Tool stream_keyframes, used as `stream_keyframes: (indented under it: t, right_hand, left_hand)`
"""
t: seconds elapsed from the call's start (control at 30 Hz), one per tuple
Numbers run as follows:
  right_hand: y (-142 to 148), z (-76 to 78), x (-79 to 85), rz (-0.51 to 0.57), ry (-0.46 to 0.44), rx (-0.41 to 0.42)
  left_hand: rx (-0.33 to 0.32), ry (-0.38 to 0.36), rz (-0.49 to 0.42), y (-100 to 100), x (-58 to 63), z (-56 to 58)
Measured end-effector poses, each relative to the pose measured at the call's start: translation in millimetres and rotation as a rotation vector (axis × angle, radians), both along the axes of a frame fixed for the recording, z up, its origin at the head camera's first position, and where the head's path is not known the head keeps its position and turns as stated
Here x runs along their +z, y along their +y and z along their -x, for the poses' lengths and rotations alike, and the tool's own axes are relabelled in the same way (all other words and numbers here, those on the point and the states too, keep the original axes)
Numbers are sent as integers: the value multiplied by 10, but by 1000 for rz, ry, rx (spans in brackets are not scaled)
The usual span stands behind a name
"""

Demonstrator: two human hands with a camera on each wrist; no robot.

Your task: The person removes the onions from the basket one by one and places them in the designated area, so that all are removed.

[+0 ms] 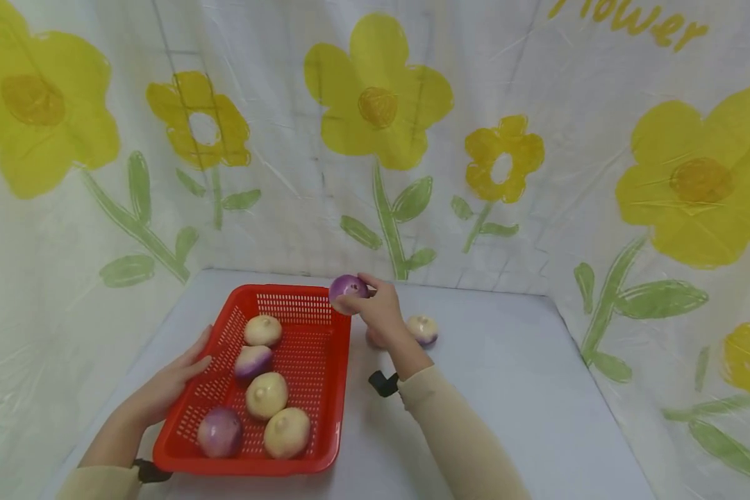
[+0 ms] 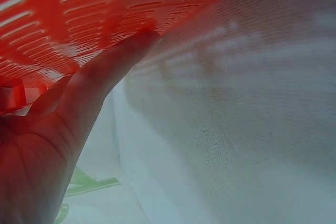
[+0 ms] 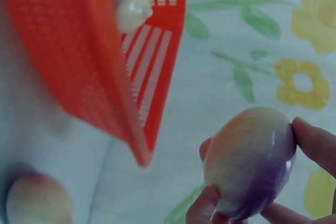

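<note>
My right hand point(image 1: 382, 309) pinches a purple-and-white turnip point(image 1: 345, 293) between thumb and fingertips, up by the far right corner of the red plastic basket point(image 1: 342, 417). In the right wrist view this turnip point(image 3: 249, 163) shows its pale side, with fingertips around its edge. My left hand point(image 1: 165, 382) rests on the basket's left side, thumb at the rim. From the left wrist view, a straight finger point(image 2: 107, 69) lies along the slotted outer wall. Inside the basket sit several turnips, including a purple one point(image 1: 219, 432) and a pale one point(image 1: 287, 432).
A pale turnip point(image 1: 421, 330) with a purple underside lies on the white table point(image 1: 506, 389) right of my right wrist. Another turnip point(image 1: 375, 338) is partly hidden behind that wrist. A white curtain point(image 1: 275, 229) with painted yellow flowers hangs behind the table.
</note>
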State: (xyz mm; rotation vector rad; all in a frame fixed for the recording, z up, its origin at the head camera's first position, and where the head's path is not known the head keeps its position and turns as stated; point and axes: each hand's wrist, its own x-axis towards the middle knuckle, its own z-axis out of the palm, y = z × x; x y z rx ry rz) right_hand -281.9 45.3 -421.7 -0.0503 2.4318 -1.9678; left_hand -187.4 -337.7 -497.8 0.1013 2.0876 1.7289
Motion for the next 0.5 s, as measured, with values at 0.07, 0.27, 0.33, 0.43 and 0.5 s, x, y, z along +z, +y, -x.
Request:
stream_keyframes:
  t: [0.07, 0.27, 0.33, 0.43, 0.5]
  right_hand:
    - [125, -2, -30, -24, 2, -33]
    - [400, -9, -90, -37, 1, -77]
    - [471, -12, -103, -41, 9, -93]
    - [580, -13, -146, -61, 6, -129]
    - [661, -15, -176, -76, -4, -150]
  left_hand:
    - [-4, 0, 5, 8, 7, 0]
    - [17, -10, 33, 13, 16, 10]
    - [22, -7, 37, 14, 13, 18]
    - [26, -4, 39, 13, 2, 25]
    - [24, -1, 42, 13, -3, 23]
